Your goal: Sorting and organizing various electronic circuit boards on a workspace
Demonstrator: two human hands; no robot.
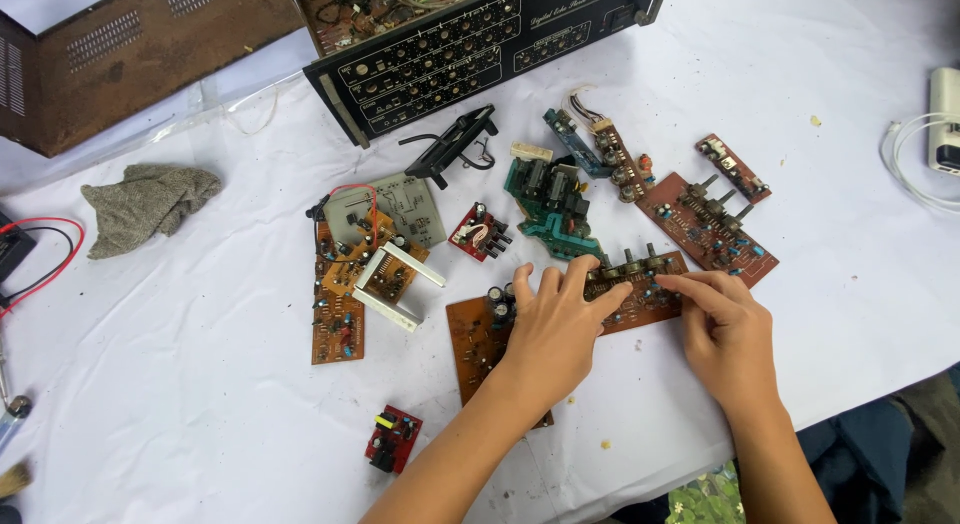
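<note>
Both hands rest on a long brown circuit board [640, 289] with a row of knobs, lying near the front edge of the white-covered worktop [200, 384]. The left hand [555, 329] lies flat, fingers spread wide over the board's left end and a second brown board [475, 344]. The right hand [725, 329] touches the board's right end with loosely curled fingers, its grip closed on nothing. A green board [550, 209] sits just behind
</note>
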